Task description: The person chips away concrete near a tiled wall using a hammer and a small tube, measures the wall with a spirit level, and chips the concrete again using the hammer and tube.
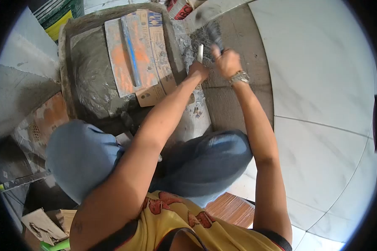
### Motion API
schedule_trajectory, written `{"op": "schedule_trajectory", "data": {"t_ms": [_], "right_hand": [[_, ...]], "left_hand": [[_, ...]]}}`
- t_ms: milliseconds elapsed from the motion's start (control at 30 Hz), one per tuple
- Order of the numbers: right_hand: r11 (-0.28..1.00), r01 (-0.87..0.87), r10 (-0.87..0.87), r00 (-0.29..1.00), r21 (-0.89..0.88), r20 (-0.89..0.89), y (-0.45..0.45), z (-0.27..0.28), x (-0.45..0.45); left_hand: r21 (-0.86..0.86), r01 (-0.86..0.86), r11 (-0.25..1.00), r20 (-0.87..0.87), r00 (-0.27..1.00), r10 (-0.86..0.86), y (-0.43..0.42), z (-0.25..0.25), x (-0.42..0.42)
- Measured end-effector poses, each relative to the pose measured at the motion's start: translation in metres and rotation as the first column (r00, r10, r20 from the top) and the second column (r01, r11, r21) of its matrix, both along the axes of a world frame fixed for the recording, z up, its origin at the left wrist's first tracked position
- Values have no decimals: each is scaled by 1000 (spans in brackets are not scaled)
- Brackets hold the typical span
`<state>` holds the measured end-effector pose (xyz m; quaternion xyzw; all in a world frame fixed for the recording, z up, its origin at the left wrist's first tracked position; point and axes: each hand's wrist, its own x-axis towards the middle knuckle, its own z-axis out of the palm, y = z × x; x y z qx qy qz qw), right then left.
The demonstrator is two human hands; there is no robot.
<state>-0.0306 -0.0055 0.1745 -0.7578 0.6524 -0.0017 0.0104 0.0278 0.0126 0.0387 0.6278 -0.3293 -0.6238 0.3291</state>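
Note:
My left hand (pixel 199 72) is closed around a pale, stick-like handle (pixel 200 52) that points up and away from me. Its lower part is hidden, so the kind of tool cannot be told. Close by on the right, my right hand (pixel 229 63) grips a dark-handled tool (pixel 215 35), smeared by motion; its far end is too blurred to name. Both hands are over a strip of bare grey-brown mortar (pixel 234 98), beside the edge of the white tiles. Grey crumbs and debris (pixel 198 109) lie along the strip's left side.
A tub (pixel 65 79) of wet grey mortar (pixel 90 77) stands at left. Across it lie a cardboard piece (pixel 160 50) and a flat float (pixel 115 58) with a blue-striped handle. White marble-look tiles (pixel 322 75) cover the right. A red-and-white bag (pixel 180 8) is behind.

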Motion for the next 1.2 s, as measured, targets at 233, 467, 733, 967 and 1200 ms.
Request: {"op": "schedule_trajectory", "data": {"t_ms": [233,467,733,967,1200], "right_hand": [[999,4,-5,1000,-34,-17,12,36,7],[991,-11,49,959,-137,281,18,56,34],[990,119,-124,990,79,60,2,21,-21],[992,-19,65,928,-129,366,29,83,24],[998,-51,62,954,-47,294,34,68,20]], "left_hand": [[-86,68,994,84,995,-61,-9,-10,-3],[40,68,997,-51,997,-66,-10,-10,0],[68,-33,997,-90,995,39,-14,-55,-30],[66,-350,934,-528,782,330,12,-42,-40],[120,-334,935,-521,780,346,14,-47,-43]]}}
